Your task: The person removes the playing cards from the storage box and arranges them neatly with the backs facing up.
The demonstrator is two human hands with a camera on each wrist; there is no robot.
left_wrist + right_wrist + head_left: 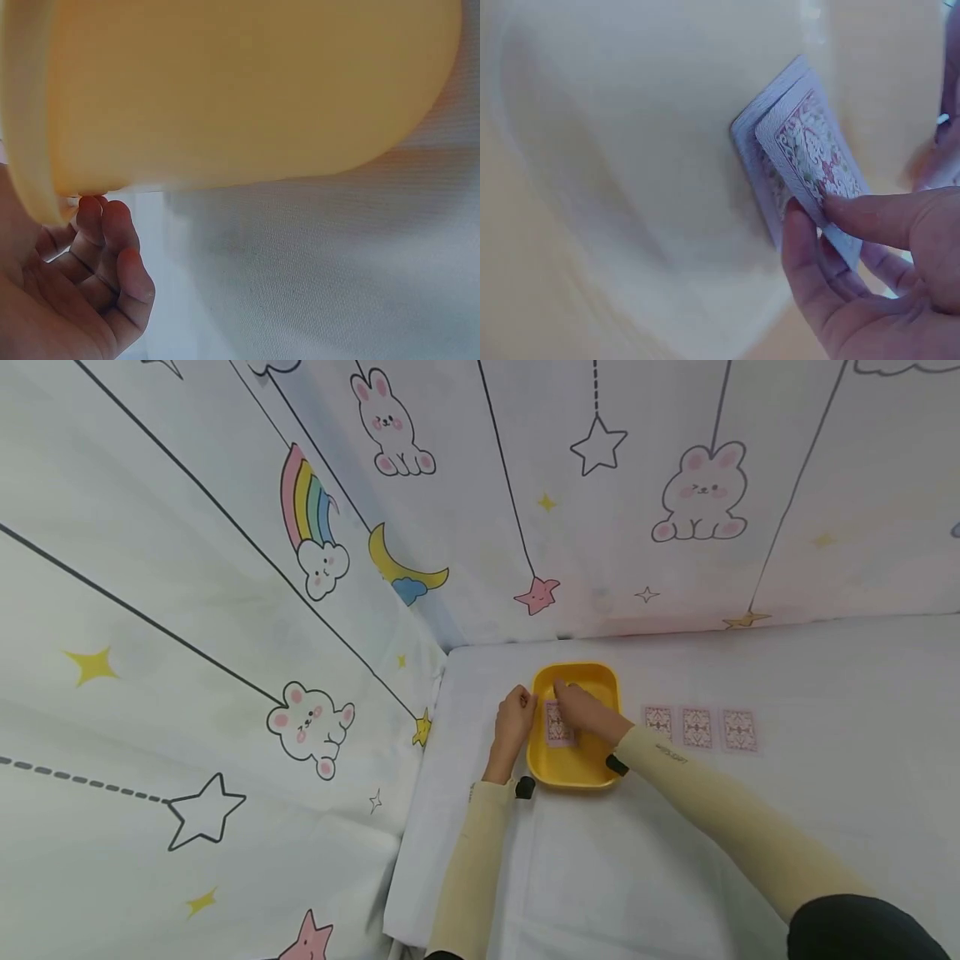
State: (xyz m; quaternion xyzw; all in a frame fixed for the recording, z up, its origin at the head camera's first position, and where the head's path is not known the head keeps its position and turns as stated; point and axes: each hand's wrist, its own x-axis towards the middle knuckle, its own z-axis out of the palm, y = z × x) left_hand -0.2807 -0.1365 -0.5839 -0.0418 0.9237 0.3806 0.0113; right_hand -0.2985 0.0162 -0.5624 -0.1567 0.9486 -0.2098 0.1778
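Observation:
The yellow tray (573,774) sits on the white-covered table. At its left side, my left hand (513,728) grips the rim, its fingers (120,225) curled against the outside of the wall. Over the tray, my right hand (587,710) pinches a playing card (814,154) between thumb and fingers. That card is tilted, its patterned back showing. Just behind it lies a pack of cards (748,146) in the tray; how many cards it holds I cannot tell. From the head view, a patterned card back (557,727) shows left of the right hand.
Right of the tray, three cards lie back up in a row: a left card (658,720), partly behind the right arm, a middle card (697,727) and a right card (740,730). A printed cloth wall (487,527) borders the table's back and left.

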